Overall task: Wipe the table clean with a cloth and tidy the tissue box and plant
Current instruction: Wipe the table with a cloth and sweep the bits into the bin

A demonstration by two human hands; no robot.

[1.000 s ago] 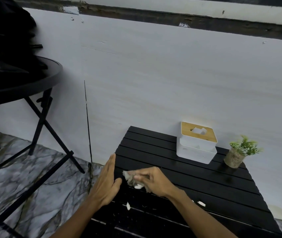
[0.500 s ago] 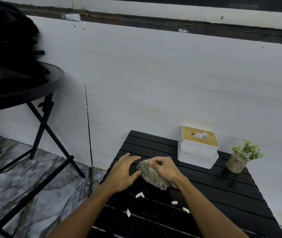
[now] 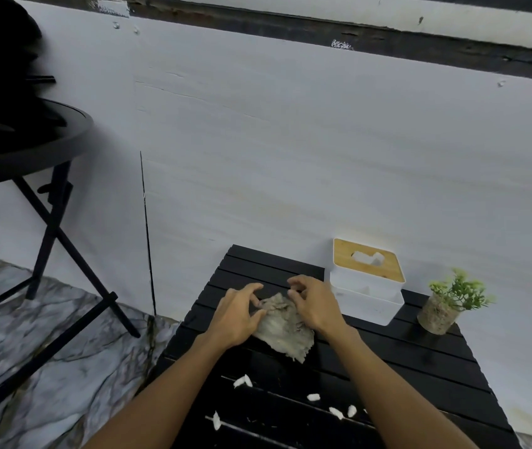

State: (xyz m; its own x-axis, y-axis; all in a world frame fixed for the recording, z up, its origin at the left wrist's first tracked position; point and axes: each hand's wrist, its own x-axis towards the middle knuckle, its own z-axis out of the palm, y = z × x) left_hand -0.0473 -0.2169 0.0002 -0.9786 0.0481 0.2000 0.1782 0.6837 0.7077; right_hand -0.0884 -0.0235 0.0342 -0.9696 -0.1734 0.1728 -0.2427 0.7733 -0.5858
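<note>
On the black slatted table (image 3: pixel 420 367), the tissue box (image 3: pixel 366 280) and potted plant (image 3: pixel 449 303) stand far right, by the wall (image 3: pixel 290 157). The grey cloth (image 3: pixel 282 328) lies mid-table, long axis far-left to near-right. The left hand (image 3: pixel 237 315) pinches its far corner; the right hand (image 3: pixel 314 306) rests on it, fingers curled, grip unclear. Nearer the person lie white scraps (image 3: pixel 242 380). No writing is readable.

This is looking like a home corner, where a low black table (image 3: pixel 404 361) is standing against a white wall (image 3: pixel 290 157) on a marble-patterned floor (image 3: pixel 63 367), carrying a tissue box (image 3: pixel 366 280) and a potted plant (image 3: pixel 449 303).
</note>
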